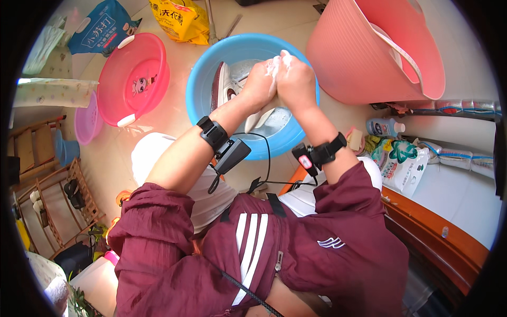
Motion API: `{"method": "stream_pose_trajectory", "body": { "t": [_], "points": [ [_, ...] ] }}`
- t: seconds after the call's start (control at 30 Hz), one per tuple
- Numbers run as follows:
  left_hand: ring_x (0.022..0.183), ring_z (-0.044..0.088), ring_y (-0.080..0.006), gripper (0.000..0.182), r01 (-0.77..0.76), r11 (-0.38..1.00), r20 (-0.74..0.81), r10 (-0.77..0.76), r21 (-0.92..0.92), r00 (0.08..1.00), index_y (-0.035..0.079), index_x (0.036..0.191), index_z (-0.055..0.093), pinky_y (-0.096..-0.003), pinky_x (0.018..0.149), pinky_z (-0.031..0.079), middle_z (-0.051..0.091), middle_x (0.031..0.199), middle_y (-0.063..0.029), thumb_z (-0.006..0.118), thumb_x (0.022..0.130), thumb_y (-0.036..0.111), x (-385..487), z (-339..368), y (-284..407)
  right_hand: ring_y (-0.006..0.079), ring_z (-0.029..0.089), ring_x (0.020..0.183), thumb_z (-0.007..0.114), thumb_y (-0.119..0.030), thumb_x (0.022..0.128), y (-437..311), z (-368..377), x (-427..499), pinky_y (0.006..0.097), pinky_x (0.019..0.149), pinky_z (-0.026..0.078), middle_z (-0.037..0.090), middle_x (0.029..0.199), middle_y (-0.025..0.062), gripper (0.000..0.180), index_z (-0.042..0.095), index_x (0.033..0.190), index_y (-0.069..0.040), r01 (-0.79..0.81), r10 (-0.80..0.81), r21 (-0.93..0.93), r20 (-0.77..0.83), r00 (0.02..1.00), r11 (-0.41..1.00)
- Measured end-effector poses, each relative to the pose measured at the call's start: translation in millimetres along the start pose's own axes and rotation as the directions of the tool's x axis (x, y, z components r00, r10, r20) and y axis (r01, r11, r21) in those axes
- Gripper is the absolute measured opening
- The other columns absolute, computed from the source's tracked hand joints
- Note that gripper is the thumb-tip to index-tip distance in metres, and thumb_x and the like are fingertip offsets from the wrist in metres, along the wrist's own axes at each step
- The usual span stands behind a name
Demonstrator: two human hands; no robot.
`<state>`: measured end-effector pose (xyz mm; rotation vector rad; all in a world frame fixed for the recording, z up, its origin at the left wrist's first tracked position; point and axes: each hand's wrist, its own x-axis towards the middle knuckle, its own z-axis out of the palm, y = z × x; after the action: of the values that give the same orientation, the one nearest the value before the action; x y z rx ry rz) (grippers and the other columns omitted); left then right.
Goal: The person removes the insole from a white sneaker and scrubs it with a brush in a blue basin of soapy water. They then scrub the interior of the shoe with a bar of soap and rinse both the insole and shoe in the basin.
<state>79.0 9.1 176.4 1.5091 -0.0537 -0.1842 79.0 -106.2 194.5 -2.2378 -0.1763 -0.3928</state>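
Note:
A round blue plastic basin (198,103) stands on the floor before me with sudsy water in it. Over it my left hand (259,85) and my right hand (295,81) are closed side by side, touching, with white foam on the knuckles and fingers. Something pale, perhaps cloth or part of a shoe, shows just under them; what it is I cannot tell. A white and dark red shoe (224,84) leans inside the basin's left wall. Beneath my hands another whitish piece (254,120) dips toward the water, partly hidden by my wrists.
Left of the basin are a pink basin (105,93), a purple basin (88,123), a blue bag (99,33) and a yellow washing powder bag (180,20). A tall pink tub (336,59) stands close at the right, near a blue bottle (382,127) and a white-green bag (404,166).

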Motion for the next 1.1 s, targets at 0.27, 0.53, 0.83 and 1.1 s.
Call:
{"method": "stream_pose_trajectory", "body": {
  "t": [0.27,0.53,0.83,1.1],
  "points": [
    [0.085,0.061,-0.0091,0.028,-0.008,0.986,-0.019,0.005,-0.166,1.000,0.003,0.108,0.064,-0.0267,0.076,0.052,0.066,0.098,-0.0023,0.054,0.106,0.029,10,-3,15,0.0247,0.067,0.071,0.053,-0.022,0.105,37,-6,32,0.0389,0.064,0.048,0.066,0.074,0.0196,0.031,0.064,0.093,0.005,-0.075,0.159,0.401,-0.181,0.971,0.913],
    [0.087,0.057,-0.0076,0.026,0.052,0.939,-0.005,-0.057,-0.339,0.998,0.004,0.106,0.066,-0.0260,0.080,0.048,0.068,0.095,-0.0022,0.053,0.106,0.026,15,0,10,0.0405,0.065,0.071,0.065,-0.017,0.091,-17,-16,9,0.0479,0.062,0.051,0.066,0.075,0.0215,0.014,0.065,0.092,-0.003,0.170,-0.164,-0.075,0.074,0.984,0.983],
    [0.082,0.058,-0.0124,0.030,0.016,1.000,0.008,-0.015,-0.021,1.000,0.000,0.096,0.067,-0.0328,0.078,0.049,0.069,0.086,-0.0086,0.053,0.104,0.026,7,3,14,0.0420,0.065,0.069,0.062,-0.021,0.091,-15,-11,12,0.0507,0.063,0.051,0.066,0.072,0.0231,0.023,0.068,0.082,-0.001,0.065,-0.064,-0.069,0.010,0.998,0.996],
    [0.085,0.057,-0.0100,0.026,0.039,0.985,0.025,-0.036,-0.166,0.999,0.002,0.098,0.067,-0.0319,0.078,0.049,0.069,0.092,-0.0033,0.054,0.104,0.024,5,5,12,0.0414,0.067,0.072,0.063,-0.022,0.092,-8,-3,5,0.0493,0.065,0.053,0.068,0.076,0.0218,0.021,0.074,0.094,-0.004,0.170,-0.173,-0.040,-0.099,0.980,0.985]
  ]
}}
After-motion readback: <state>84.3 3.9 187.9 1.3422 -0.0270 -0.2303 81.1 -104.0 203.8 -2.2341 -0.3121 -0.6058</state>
